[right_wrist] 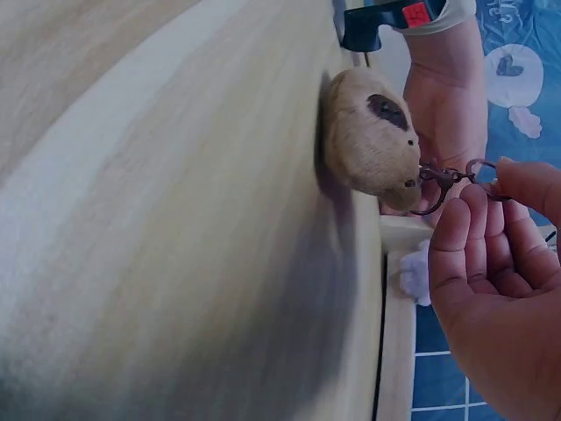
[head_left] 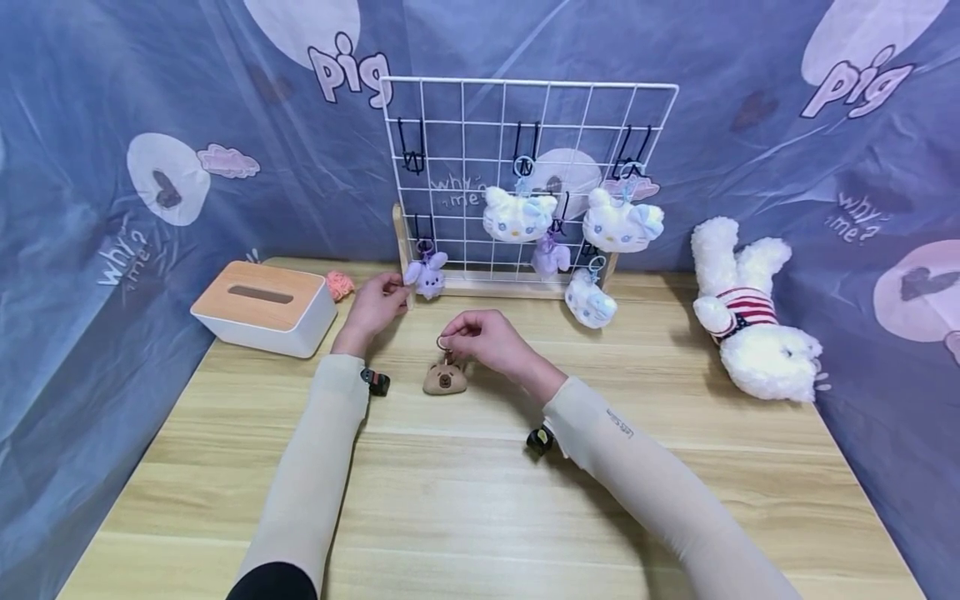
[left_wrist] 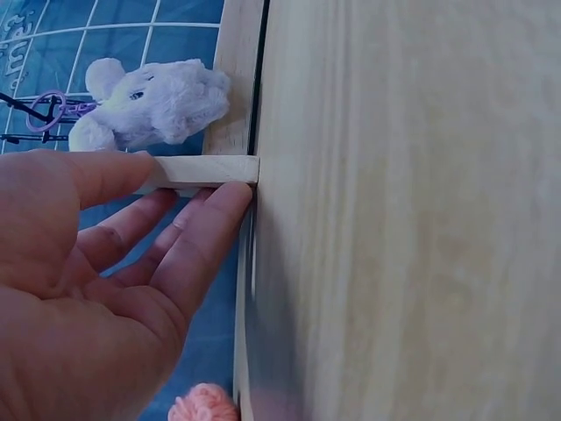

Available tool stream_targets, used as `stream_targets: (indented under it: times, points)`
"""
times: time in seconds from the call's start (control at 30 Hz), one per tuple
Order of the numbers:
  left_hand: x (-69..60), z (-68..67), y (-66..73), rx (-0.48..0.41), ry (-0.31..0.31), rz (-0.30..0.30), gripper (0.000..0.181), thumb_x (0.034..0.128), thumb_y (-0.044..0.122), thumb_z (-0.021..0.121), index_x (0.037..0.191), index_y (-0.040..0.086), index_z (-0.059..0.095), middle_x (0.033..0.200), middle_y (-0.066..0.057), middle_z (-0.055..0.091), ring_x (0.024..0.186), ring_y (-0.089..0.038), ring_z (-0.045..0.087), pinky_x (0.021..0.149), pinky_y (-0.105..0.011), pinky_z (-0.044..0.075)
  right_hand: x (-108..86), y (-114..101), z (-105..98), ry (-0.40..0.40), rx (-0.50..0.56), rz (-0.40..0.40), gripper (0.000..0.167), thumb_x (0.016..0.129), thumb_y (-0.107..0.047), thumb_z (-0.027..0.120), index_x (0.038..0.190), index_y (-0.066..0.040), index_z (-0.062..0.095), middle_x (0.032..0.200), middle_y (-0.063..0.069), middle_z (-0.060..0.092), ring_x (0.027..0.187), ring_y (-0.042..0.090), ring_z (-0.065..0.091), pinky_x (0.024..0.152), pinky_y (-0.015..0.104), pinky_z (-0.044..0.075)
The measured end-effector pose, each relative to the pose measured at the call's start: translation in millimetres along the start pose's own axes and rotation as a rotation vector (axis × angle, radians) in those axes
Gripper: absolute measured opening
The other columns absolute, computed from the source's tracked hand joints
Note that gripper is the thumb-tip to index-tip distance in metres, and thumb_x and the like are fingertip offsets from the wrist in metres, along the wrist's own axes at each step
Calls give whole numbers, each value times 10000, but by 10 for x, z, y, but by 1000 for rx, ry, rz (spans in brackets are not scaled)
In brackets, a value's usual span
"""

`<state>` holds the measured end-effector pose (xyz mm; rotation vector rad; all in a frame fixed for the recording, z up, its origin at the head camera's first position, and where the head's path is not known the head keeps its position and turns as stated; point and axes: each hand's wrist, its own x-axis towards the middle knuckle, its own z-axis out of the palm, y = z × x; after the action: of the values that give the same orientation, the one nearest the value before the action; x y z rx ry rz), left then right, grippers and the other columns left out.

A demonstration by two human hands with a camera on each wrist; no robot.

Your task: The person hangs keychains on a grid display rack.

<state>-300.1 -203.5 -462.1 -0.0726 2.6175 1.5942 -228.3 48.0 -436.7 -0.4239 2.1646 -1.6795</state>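
Note:
My right hand [head_left: 491,343] pinches the metal ring of a brown bear-face plush keychain [head_left: 445,380]. In the right wrist view, the plush [right_wrist: 372,132] is close to the tabletop; whether it touches is unclear. With thumb and fingertips on opposite sides, my left hand [head_left: 377,307] grips the wooden foot [left_wrist: 206,169] of the wire grid rack [head_left: 465,158]. Just beside that hand, a purple plush keychain [head_left: 427,275] hangs from a low hook at the rack's left end.
Two white kitty plush keychains hang higher on the rack, with another purple plush [head_left: 551,254] and a white one [head_left: 589,300] lower down. A tissue box [head_left: 258,308] and pink yarn-like ball [head_left: 340,285] stand left. At right lies a white stuffed toy [head_left: 753,333].

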Motion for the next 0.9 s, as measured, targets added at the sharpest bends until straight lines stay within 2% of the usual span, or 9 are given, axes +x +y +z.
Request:
stream_targets:
  times: [0.07, 0.13, 0.2, 0.33, 0.4, 0.53, 0.63, 0.7, 0.9]
  points:
    - [-4, -1, -1, 8, 4, 1, 406, 1155, 199, 620, 1486, -38, 616, 1318, -228, 666, 1120, -331, 747, 1021, -374, 719, -13, -30, 3, -5, -2, -2, 127, 1005, -77, 810, 1110, -6, 793, 943, 37, 790, 831, 175, 730, 870, 424, 730]
    - [-5, -1, -2, 15, 7, 2, 399, 1155, 197, 619, 1479, -35, 622, 1313, -224, 669, 1110, -325, 746, 1023, -381, 719, -28, -60, 6, -6, -9, -9, 118, 1006, -79, 812, 1102, -12, 794, 943, 37, 790, 834, 177, 728, 885, 451, 729]
    - [-2, 2, -2, 16, 9, 2, 401, 1154, 196, 618, 1481, -36, 622, 1321, -226, 672, 1107, -317, 748, 1018, -367, 719, -41, -84, 6, -4, -12, -20, 110, 1007, -79, 810, 1096, -17, 798, 947, 46, 799, 836, 175, 726, 874, 429, 724]
    - [-6, 1, 11, 19, 27, 8, 405, 1140, 183, 633, 1481, -35, 630, 1340, -238, 689, 1104, -311, 747, 987, -335, 722, -68, -157, 2, -6, -23, -46, 111, 1008, -83, 806, 1104, -27, 805, 975, 60, 811, 842, 145, 718, 814, 304, 686]
    - [-3, 6, 21, 21, 39, 16, 405, 1130, 176, 646, 1478, -31, 636, 1345, -242, 697, 1107, -314, 746, 972, -324, 722, -79, -209, -4, -4, -36, -55, 111, 1007, -91, 810, 1104, -37, 809, 983, 56, 809, 844, 131, 708, 804, 289, 671]
    - [0, 2, 29, 10, 51, 26, 412, 1120, 164, 664, 1485, -24, 633, 1353, -247, 702, 1126, -339, 748, 984, -354, 727, -74, -326, -10, -7, -51, -75, 105, 1011, -99, 813, 1102, -46, 809, 1005, 60, 810, 862, 136, 714, 872, 389, 700]
    - [-1, 3, 28, 6, 55, 29, 414, 1116, 155, 670, 1488, -23, 631, 1354, -257, 707, 1141, -368, 755, 1006, -397, 727, -45, -400, -8, -11, -37, -94, 100, 1014, -91, 811, 1099, -39, 805, 1026, 72, 819, 874, 144, 728, 907, 397, 709]
    - [-6, 6, 28, 5, 57, 30, 408, 1114, 149, 673, 1482, -24, 636, 1350, -265, 712, 1147, -387, 763, 1010, -412, 727, -18, -446, -1, -15, -12, -106, 99, 1014, -81, 808, 1096, -26, 803, 1027, 92, 828, 871, 150, 745, 901, 361, 714]
    - [-22, 4, 37, 3, 71, 39, 394, 1110, 144, 675, 1464, -28, 652, 1318, -267, 728, 1129, -389, 776, 959, -349, 735, 43, -600, 15, -35, 47, -141, 70, 1022, -37, 787, 1078, 3, 788, 972, 114, 823, 836, 167, 764, 893, 391, 735]
